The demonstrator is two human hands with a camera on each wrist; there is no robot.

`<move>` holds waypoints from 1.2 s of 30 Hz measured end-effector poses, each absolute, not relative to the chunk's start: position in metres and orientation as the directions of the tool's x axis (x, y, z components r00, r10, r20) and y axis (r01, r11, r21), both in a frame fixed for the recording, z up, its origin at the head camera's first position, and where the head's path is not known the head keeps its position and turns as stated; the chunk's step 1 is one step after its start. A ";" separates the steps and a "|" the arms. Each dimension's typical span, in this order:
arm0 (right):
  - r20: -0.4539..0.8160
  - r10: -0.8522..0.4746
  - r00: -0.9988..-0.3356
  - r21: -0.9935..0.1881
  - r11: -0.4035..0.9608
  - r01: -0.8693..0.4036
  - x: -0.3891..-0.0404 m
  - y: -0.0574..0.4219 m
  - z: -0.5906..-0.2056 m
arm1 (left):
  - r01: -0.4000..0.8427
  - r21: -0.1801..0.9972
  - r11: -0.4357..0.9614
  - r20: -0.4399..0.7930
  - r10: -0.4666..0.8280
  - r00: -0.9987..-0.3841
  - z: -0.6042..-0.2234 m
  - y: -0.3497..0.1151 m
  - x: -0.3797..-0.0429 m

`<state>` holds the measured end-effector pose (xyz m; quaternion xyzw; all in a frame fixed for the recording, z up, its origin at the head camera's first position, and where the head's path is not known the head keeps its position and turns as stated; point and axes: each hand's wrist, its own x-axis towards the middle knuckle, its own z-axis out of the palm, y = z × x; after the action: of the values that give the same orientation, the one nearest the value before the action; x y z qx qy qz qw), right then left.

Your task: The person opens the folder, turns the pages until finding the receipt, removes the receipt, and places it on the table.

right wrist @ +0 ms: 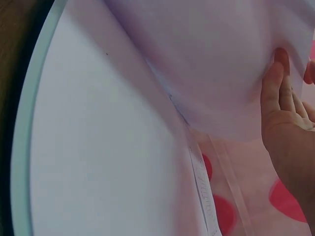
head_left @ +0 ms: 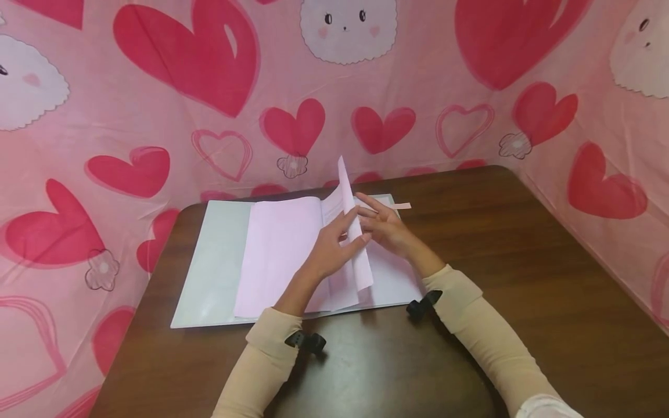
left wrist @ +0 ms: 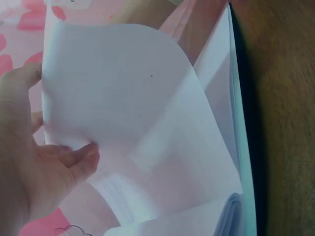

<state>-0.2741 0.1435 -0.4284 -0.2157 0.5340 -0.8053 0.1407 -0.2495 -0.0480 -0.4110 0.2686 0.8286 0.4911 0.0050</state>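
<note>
A book with a pale greenish cover [head_left: 213,261] lies open on the table, its white pages [head_left: 282,249] spread flat on the left. One white page [head_left: 346,191] stands nearly upright above the right half. My left hand [head_left: 334,244] pinches this page by its edge, thumb on the near face and fingers behind. In the left wrist view, the page [left wrist: 118,83] curves away from the left hand [left wrist: 44,162]. My right hand [head_left: 384,226] is on the other side of the page, fingers extended. In the right wrist view, the right hand's fingertips [right wrist: 279,61] rest against the sheet.
A brown wooden table [head_left: 522,278] supports the book. Behind it hangs a pink cloth [head_left: 428,58] with hearts. A narrow pale strip [head_left: 401,206] sticks out past the book's far right corner. Black wrist cameras are strapped over both sleeves.
</note>
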 end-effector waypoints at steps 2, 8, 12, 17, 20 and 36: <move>0.185 -0.459 -0.869 -0.924 -0.382 0.005 -0.274 0.141 -0.429 | 0.413 0.843 0.343 0.250 0.430 -0.867 -0.409 -0.050 -0.249; 0.182 -0.467 -0.866 -0.924 -0.382 0.012 -0.274 0.136 -0.429 | 0.321 0.910 0.262 0.200 0.402 -0.894 -0.403 -0.058 -0.249; 0.198 -0.485 -0.852 -0.914 -0.405 0.018 -0.274 0.134 -0.429 | 0.285 0.931 0.227 0.187 0.373 -0.909 -0.401 -0.066 -0.251; 0.181 -0.497 -0.849 -0.917 -0.397 0.037 -0.274 0.132 -0.430 | 0.258 0.928 0.270 0.171 0.306 -0.936 -0.400 -0.079 -0.255; 0.153 -0.494 -0.856 -0.928 -0.369 0.047 -0.274 0.131 -0.431 | 0.272 0.907 0.321 0.181 0.286 -0.941 -0.401 -0.086 -0.257; 0.182 -0.364 -0.914 -0.881 0.353 -0.316 -0.273 0.161 -0.454 | 0.164 0.801 0.576 0.075 0.174 -0.982 -0.376 -0.162 -0.264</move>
<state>-0.2728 0.1614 -0.4543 -0.2066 0.8223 -0.5298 0.0224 -0.2640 -0.1618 -0.3765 0.0952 0.8875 0.4507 0.0058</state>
